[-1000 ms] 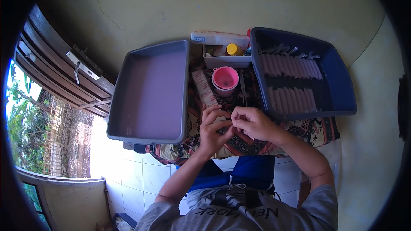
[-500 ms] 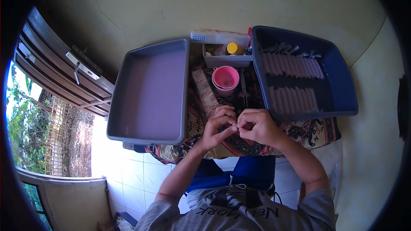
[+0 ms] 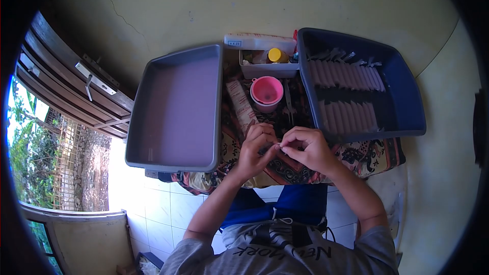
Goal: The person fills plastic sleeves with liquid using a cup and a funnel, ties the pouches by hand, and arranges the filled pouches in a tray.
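Note:
My left hand [image 3: 256,152] and my right hand [image 3: 309,149] meet fingertip to fingertip above the patterned cloth [image 3: 300,172]. Both are closed in a pinch, and whatever lies between the fingers is too small to make out. Just beyond my left hand lies a long plastic packet with red print [image 3: 241,103]. Behind the hands stands a white cup with a pink funnel [image 3: 267,90] in its top. A thin metal tool [image 3: 289,99] rests to the right of the cup.
On the left is a grey tub [image 3: 218,122] of pale purple liquid. A dark blue tub [image 3: 402,107] on the right holds two rows of filled purple tubes. Between them at the back are a grey box [image 3: 269,71] with a yellow-lidded jar [image 3: 275,55] and a plastic roll [image 3: 257,42].
My fingertips have shifted slightly while staying together. Compared with a second ago, my left fingers are more curled. The view has moved a little.

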Motion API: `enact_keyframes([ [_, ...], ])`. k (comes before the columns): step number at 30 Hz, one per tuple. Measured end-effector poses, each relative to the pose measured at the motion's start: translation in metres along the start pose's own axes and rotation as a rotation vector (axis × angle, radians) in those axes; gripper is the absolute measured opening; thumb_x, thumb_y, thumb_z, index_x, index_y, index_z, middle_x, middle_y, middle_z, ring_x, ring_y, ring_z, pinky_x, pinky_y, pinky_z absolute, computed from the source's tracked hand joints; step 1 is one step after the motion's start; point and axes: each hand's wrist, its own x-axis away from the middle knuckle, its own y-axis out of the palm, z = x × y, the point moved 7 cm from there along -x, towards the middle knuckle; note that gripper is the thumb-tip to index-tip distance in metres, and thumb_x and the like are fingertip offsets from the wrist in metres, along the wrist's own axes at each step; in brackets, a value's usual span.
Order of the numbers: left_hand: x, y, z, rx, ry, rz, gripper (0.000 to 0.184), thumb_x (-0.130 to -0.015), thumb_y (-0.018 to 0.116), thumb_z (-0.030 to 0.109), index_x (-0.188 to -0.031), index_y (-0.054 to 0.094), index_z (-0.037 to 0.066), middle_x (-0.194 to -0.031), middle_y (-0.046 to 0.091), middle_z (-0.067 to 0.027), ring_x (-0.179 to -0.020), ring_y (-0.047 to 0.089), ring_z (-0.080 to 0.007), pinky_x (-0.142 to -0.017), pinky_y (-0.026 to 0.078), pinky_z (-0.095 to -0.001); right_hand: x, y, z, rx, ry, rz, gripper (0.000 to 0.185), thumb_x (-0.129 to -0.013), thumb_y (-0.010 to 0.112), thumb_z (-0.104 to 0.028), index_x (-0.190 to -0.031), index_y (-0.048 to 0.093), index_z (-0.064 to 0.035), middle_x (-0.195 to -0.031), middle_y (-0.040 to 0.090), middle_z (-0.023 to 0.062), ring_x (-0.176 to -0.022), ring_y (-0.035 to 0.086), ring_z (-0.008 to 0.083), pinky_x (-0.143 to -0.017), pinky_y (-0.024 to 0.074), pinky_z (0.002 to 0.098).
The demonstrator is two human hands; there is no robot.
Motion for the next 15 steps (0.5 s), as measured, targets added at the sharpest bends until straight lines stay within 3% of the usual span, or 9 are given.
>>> enact_keyframes([
  [3, 0.002, -0.001, 0.007, -0.134, 0.038, 0.065, 0.015, -0.076, 0.07, 0.005, -0.087, 0.061, 0.002, -0.096, 0.058, -0.0134, -0.102, 0.055, -0.0331, -0.097, 0.039, -0.0445, -0.001, 0.005, 0.0, -0.078, 0.122, 0.071, 0.012, -0.078, 0.068, 0.004, -0.086, 0.059, 0.0019, -0.085, 0.061, 0.0055, -0.073, 0.061, 0.0082, -0.061, 0.0467, 0.0214],
  [5, 0.004, 0.0, 0.008, -0.166, 0.05, 0.084, 0.014, -0.076, 0.07, 0.005, -0.087, 0.061, 0.002, -0.096, 0.058, -0.013, -0.102, 0.055, -0.0324, -0.1, 0.036, -0.0459, -0.001, 0.006, -0.01, 0.142, 0.029, 0.096, 0.018, -0.076, 0.067, 0.005, -0.086, 0.053, -0.0004, -0.076, 0.059, 0.0086, -0.064, 0.061, 0.012, -0.059, 0.0481, 0.0263],
  [9, 0.012, 0.005, 0.01, -0.185, 0.047, 0.112, 0.013, -0.076, 0.068, 0.004, -0.087, 0.061, 0.003, -0.096, 0.058, -0.0123, -0.102, 0.056, -0.0305, -0.107, 0.028, -0.0489, 0.001, 0.012, -0.008, 0.199, -0.001, 0.148, 0.019, -0.077, 0.064, 0.007, -0.087, 0.05, -0.0011, -0.08, 0.057, 0.0115, -0.066, 0.061, 0.0195, -0.058, 0.0474, 0.029],
  [11, 0.013, 0.005, 0.014, -0.208, 0.057, 0.146, 0.012, -0.077, 0.068, 0.004, -0.086, 0.061, 0.003, -0.094, 0.059, -0.0116, -0.1, 0.057, -0.0296, -0.106, 0.029, -0.0497, 0.004, 0.013, -0.014, 0.313, -0.175, 0.235, 0.019, -0.079, 0.061, 0.008, -0.09, 0.049, -0.0013, -0.084, 0.056, 0.0135, -0.071, 0.06, 0.0274, -0.058, 0.0472, 0.0324],
  [15, 0.015, 0.006, 0.018, -0.214, 0.082, 0.217, 0.012, -0.077, 0.068, 0.002, -0.086, 0.061, 0.002, -0.091, 0.059, -0.0113, -0.096, 0.058, -0.0281, -0.105, 0.032, -0.0485, 0.01, 0.016, -0.016, 0.37, -0.255, 0.314, 0.018, -0.08, 0.059, 0.009, -0.092, 0.049, -0.0009, -0.087, 0.055, 0.0152, -0.075, 0.059, 0.0322, -0.06, 0.0479, 0.0351],
])
